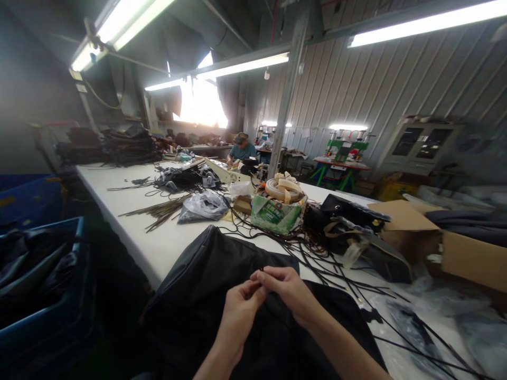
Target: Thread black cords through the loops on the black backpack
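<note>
A large black bag-like piece (194, 285) of smooth material lies over the near edge of the white table (138, 243). Above it, my left hand (242, 306) and my right hand (283, 290) meet with their fingertips pinched together. Something small and dark shows between the fingertips, too small to name. Both hands are closed, thumbs against the index fingers. To the right of my hands, several long black cords (317, 264) spread over the tabletop.
A green printed box (277, 214) holds rolls of beige webbing (283, 187). Clear plastic bags (204, 206) and thin rods (158, 208) lie left of it. An open cardboard box (412, 227) stands right, a blue crate (75, 274) left. A person (241, 150) sits beyond the table.
</note>
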A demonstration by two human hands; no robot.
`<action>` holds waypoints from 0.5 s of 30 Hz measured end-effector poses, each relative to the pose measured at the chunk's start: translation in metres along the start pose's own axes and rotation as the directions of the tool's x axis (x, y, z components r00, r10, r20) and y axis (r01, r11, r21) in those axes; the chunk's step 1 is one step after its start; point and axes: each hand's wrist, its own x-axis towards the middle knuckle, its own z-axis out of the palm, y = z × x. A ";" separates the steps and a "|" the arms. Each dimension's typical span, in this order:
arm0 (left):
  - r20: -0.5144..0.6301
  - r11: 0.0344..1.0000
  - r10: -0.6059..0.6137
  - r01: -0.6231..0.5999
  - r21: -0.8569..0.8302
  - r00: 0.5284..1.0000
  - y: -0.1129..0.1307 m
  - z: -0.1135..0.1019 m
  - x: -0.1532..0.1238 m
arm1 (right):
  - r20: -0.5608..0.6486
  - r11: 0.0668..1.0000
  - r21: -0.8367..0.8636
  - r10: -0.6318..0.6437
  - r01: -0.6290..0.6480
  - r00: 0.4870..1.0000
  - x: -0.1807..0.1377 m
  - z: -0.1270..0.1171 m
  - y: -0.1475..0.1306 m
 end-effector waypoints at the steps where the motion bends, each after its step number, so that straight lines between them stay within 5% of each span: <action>1: -0.007 1.000 0.005 -0.005 0.010 1.000 0.002 -0.002 0.000 | -0.018 1.000 0.017 0.010 -0.010 1.000 0.001 -0.002 -0.005; 8: -0.092 0.972 0.131 -0.109 0.210 0.987 0.020 -0.025 0.002 | -0.009 0.996 0.042 -0.083 0.084 0.996 0.008 -0.016 -0.040; 15: -0.058 0.901 0.301 -0.263 0.345 0.952 0.011 -0.021 -0.009 | -0.028 0.997 0.019 0.069 -0.068 0.997 -0.009 0.000 0.004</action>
